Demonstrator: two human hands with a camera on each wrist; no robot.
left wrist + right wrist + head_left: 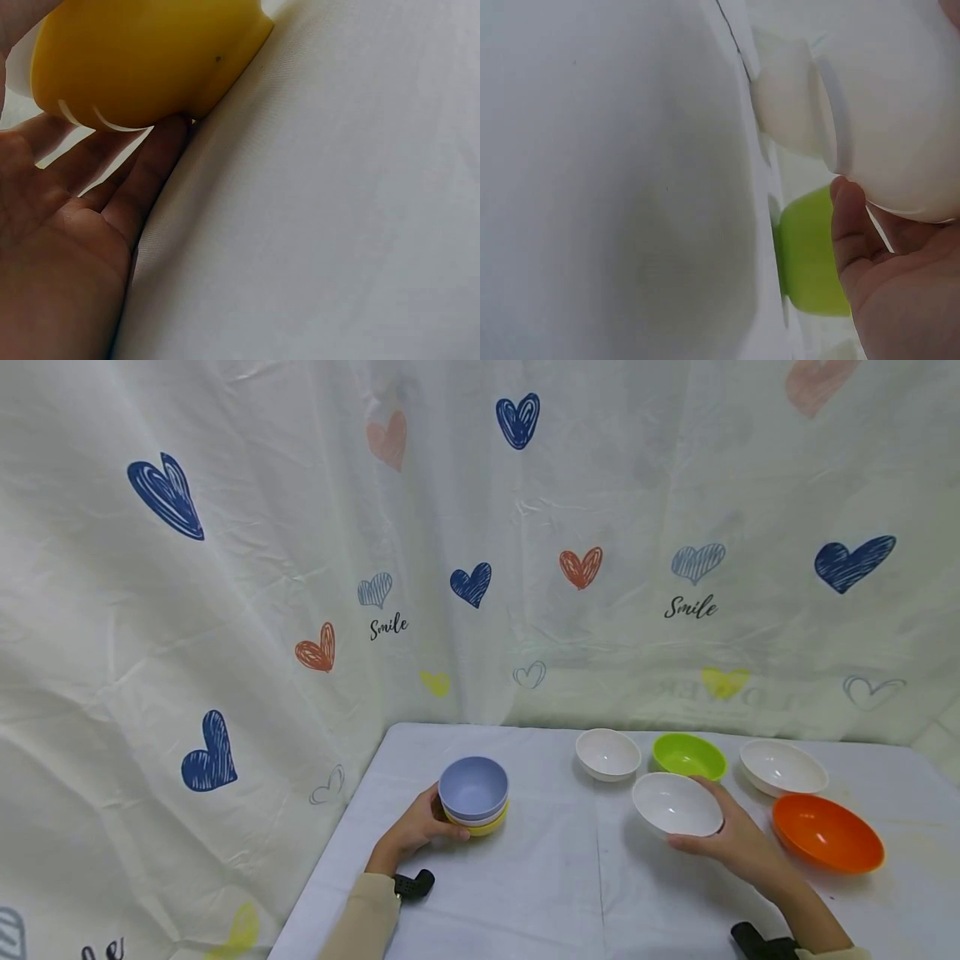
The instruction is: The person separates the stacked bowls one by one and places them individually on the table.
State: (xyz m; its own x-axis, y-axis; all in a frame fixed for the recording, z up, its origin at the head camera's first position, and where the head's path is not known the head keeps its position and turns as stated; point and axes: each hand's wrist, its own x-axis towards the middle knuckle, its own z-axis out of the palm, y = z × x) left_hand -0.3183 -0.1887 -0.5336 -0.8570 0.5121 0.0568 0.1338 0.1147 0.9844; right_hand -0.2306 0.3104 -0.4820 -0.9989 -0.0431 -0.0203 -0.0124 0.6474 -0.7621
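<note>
My left hand (418,831) grips a stack of bowls from its left side. A light blue bowl (473,787) is uppermost, a white one shows as a thin band under it, and a yellow bowl (142,60) is at the bottom. In the left wrist view the fingers curve along the yellow wall, its foot on the cloth. To the right, my right hand (738,839) holds a white bowl (675,805) by its right side, thumb at the near side. That bowl is raised above the table, its foot showing in the right wrist view.
Behind the held bowl stand a small white bowl (608,755) and a green bowl (688,757). Farther right are a wide white bowl (783,767) and an orange bowl (828,833). A white cloth covers the table (540,893); a heart-patterned curtain (630,510) hangs behind it.
</note>
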